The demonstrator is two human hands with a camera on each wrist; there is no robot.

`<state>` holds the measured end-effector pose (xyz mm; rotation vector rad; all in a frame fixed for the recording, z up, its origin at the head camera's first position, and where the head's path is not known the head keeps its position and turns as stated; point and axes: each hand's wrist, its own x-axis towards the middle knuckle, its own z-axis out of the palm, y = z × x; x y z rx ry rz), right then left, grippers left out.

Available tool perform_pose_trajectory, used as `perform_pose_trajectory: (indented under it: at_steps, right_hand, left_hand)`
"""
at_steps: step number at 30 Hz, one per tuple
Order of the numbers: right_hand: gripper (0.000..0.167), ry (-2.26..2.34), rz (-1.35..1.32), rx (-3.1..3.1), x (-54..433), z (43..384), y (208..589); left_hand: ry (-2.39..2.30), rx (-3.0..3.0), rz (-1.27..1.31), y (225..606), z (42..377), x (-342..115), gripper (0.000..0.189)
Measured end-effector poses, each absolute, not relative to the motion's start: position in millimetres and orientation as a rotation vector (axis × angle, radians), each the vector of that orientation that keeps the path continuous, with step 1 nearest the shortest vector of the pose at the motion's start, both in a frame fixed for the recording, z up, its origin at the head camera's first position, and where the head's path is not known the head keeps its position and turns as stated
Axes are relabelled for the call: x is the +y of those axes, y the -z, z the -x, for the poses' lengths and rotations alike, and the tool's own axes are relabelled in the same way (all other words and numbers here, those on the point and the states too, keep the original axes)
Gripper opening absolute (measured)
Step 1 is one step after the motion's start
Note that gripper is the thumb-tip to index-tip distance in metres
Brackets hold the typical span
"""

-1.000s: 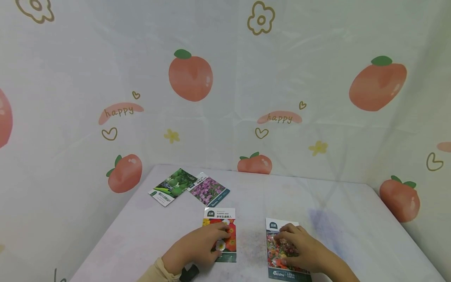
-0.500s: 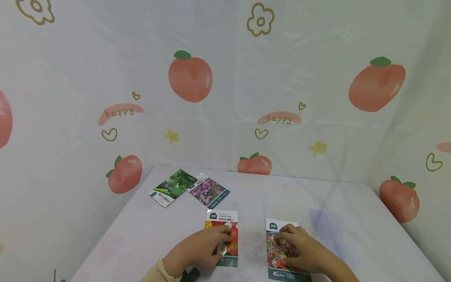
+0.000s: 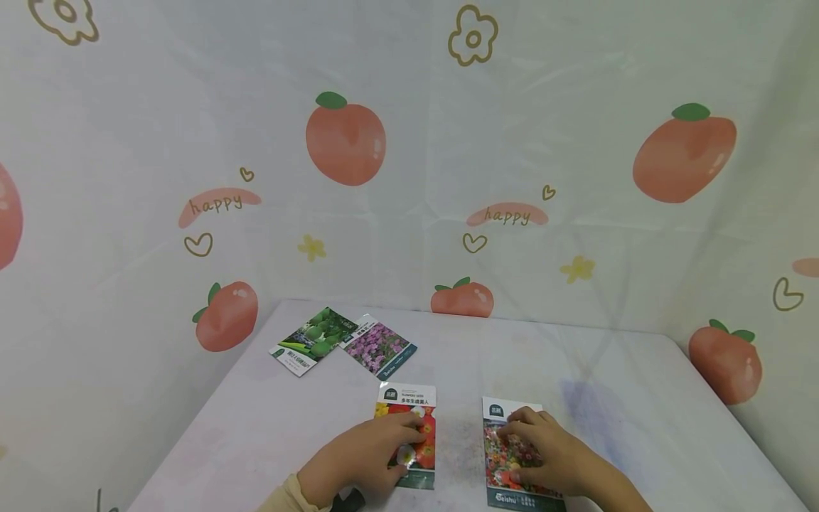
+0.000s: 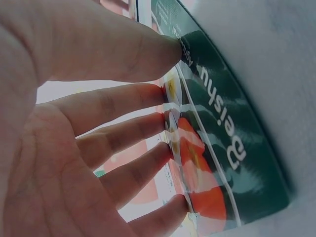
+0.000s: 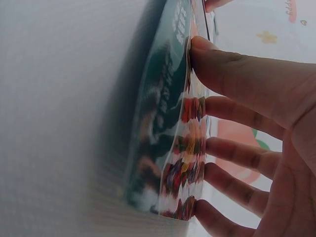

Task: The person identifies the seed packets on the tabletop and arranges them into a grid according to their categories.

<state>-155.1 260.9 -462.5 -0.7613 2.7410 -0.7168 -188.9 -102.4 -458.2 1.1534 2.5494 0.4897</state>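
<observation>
Under my left hand point(image 3: 371, 455) lies a seed packet with red and orange flowers point(image 3: 425, 455). In the left wrist view its green lower band point(image 4: 232, 128) shows, and the thumb and fingertips press on the packet's face with fingers spread and fairly straight. To the right, my right hand point(image 3: 553, 455) rests its fingertips on a seed packet with mixed small flowers point(image 3: 495, 462). The right wrist view shows the thumb and spread fingers touching that packet's face near its dark band point(image 5: 160, 94). Both packets lie flat on the table, apart from each other, partly covered by the hands.
Farther back on the left, a seed packet with green fruit point(image 3: 316, 338) touches or overlaps a seed packet with purple flowers point(image 3: 380, 347). The white table point(image 3: 640, 398) meets a patterned curtain point(image 3: 409, 235) behind.
My left hand has slid the red-flower packet slightly to the right and toward me. The right hand, its packet and the two rear packets stay where they were.
</observation>
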Motion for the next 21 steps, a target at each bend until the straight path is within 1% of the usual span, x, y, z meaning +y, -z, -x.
perform_pose_trajectory:
  at_steps: [21]
  right_hand:
    - [0.054, 0.710, 0.770, 2.752, 261.2, 154.9, 463.3]
  left_hand:
    - [-0.474, 2.556, -1.118, 456.2, 185.9, -99.7, 0.047]
